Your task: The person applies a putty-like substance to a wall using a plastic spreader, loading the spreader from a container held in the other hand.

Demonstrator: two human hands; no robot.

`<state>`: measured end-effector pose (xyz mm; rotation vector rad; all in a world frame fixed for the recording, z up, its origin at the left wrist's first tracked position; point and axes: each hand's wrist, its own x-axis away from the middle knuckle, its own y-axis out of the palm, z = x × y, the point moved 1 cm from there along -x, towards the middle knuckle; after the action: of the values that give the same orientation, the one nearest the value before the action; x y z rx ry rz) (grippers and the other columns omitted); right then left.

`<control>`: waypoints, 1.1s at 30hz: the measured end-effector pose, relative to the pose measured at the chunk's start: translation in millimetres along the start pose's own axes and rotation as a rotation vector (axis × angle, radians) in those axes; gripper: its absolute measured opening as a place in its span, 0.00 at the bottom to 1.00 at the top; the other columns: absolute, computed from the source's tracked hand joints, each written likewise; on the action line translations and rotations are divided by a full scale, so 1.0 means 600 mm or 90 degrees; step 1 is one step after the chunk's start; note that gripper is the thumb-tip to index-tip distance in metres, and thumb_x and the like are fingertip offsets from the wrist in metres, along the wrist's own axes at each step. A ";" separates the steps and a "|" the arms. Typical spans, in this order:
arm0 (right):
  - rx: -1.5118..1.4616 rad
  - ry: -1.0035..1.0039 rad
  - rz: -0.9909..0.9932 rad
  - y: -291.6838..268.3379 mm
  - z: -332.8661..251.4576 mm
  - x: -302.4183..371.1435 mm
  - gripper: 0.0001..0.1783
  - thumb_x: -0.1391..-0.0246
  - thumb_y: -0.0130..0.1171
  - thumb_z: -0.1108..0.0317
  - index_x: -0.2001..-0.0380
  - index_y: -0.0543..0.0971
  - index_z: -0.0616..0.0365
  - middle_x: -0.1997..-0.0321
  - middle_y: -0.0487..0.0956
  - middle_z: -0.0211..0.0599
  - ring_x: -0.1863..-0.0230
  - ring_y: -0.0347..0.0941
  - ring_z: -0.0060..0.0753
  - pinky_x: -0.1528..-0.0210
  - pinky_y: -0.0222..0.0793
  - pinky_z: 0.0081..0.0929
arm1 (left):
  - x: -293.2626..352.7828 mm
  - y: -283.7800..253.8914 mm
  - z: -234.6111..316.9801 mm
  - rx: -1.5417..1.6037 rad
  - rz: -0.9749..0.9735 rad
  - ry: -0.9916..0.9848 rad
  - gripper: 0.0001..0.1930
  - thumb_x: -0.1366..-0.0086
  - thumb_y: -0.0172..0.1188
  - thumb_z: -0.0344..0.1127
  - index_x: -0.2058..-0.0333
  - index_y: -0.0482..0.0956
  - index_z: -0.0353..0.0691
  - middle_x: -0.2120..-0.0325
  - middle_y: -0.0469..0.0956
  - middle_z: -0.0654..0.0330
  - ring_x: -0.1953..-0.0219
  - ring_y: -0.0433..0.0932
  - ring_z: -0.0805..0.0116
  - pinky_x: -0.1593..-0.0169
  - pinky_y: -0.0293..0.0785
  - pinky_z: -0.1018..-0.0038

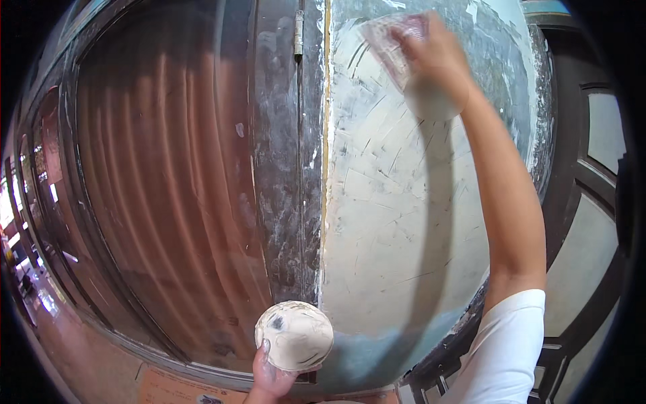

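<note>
My right hand [441,57], somewhat blurred and raised to the upper part of the wall, is closed around a flat, reddish putty spreader [389,48] smeared with filler. The spreader's blade lies at the wall panel [383,209], which is coated in cream filler with dark streaks showing through. Low in front of me, my left hand [272,378] grips a round dish [296,340] from beneath, thumb on its rim. Cream filler covers the dish, with one dark smudge on it.
Left of the panel stands a dark wooden frame [279,168] with a hinge [299,37], beside glass with a brown curtain [161,168] behind it. Bare blue-green wall [494,47] shows at upper right. A panelled door [585,195] is at far right; cardboard [168,387] lies below.
</note>
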<state>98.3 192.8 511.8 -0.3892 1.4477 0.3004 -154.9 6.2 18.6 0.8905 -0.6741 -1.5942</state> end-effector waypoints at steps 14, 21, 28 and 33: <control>0.002 0.161 0.098 -0.013 0.057 -0.025 0.40 0.53 0.62 0.33 0.51 0.73 0.58 0.56 0.81 0.51 0.53 0.78 0.54 0.53 0.72 0.44 | -0.006 -0.016 -0.018 0.020 0.018 0.015 0.35 0.31 0.42 0.56 0.31 0.50 0.44 0.33 0.56 0.49 0.33 0.57 0.40 0.36 0.56 0.35; -0.035 -0.083 0.008 0.017 -0.049 0.006 0.29 0.50 0.64 0.46 0.55 0.74 0.57 0.58 0.79 0.56 0.55 0.75 0.61 0.53 0.70 0.49 | -0.002 -0.003 -0.006 0.049 -0.004 -0.011 0.35 0.31 0.42 0.55 0.31 0.50 0.44 0.33 0.56 0.48 0.33 0.57 0.40 0.37 0.58 0.36; 0.014 0.129 0.098 -0.023 0.063 -0.037 0.38 0.50 0.61 0.35 0.52 0.72 0.60 0.57 0.81 0.53 0.54 0.78 0.57 0.53 0.72 0.45 | 0.003 -0.001 -0.013 0.035 0.008 0.014 0.36 0.32 0.44 0.55 0.32 0.51 0.42 0.34 0.58 0.47 0.34 0.58 0.39 0.37 0.58 0.35; -0.090 -0.029 0.015 -0.007 -0.041 -0.002 0.37 0.50 0.61 0.36 0.52 0.72 0.59 0.57 0.81 0.55 0.55 0.78 0.56 0.55 0.72 0.45 | 0.002 0.000 -0.010 0.090 0.001 0.014 0.35 0.33 0.47 0.53 0.32 0.53 0.41 0.34 0.58 0.47 0.33 0.59 0.42 0.34 0.55 0.41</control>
<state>77.7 178.5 511.3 -0.4762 1.3916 0.4297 -150.0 5.1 14.7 1.0088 -0.7784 -1.5473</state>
